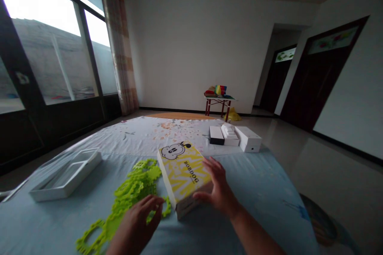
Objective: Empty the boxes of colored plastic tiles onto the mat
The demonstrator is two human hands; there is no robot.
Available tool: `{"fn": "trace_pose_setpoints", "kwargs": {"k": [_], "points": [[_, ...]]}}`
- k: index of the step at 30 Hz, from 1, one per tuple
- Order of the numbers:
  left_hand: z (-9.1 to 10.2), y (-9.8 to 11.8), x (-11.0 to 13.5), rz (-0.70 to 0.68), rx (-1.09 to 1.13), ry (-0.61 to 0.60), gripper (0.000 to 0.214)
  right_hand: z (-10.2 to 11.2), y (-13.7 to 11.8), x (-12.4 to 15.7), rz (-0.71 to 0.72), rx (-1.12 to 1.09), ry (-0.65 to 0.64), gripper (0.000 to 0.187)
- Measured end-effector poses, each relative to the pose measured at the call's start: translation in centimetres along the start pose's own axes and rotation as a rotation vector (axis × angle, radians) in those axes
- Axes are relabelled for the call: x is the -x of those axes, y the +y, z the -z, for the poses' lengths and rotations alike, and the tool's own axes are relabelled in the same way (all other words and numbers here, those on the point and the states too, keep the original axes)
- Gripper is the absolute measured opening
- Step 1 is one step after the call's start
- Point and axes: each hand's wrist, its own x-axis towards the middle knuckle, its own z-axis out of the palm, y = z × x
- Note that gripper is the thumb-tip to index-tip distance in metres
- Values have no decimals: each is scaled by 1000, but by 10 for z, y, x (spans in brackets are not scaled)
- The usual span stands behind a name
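A yellow and white box [183, 173] with a cartoon dog and the word BORDOG lies on the light blue sheet [254, 191]. My right hand [218, 187] rests against the box's near right corner, thumb on its front edge and fingers spread over the top. My left hand [138, 220] hovers over a pile of bright green foam pieces [131, 191] just left of the box, fingers bent down and touching the nearest piece. Nothing is lifted.
A clear-lidded white tray [67, 175] lies at the left. One black and two white boxes [235, 136] sit at the sheet's far right edge. A small red-legged table [218, 101] with colourful things stands by the far wall. Windows are left, dark doors right.
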Motion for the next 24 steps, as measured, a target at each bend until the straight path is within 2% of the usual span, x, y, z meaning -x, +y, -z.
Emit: {"fn": "trace_pose_setpoints", "kwargs": {"k": [2,5,8,11,15,19,21,24], "points": [[1,8,2,60,48,-50,20,0,-14,1,150,86,-131,86],[1,13,4,115,101,-72,22,-1,-21,0,188,145,-217,70],[1,14,5,168,144,-81,22,1,-15,-2,199,108,-208,63],[0,16,2,241,190,-95,24,8,-8,-4,163,-4,-67,64],[-4,19,-8,382,324,-78,36,16,2,-7,-138,-264,213,54],[-10,24,-25,565,576,-100,54,20,24,-11,-435,-547,452,45],[-12,28,-34,677,654,-154,60,22,39,-10,-586,-570,551,43],[-15,34,-48,787,680,-226,64,23,61,-4,-770,-442,598,44]]}}
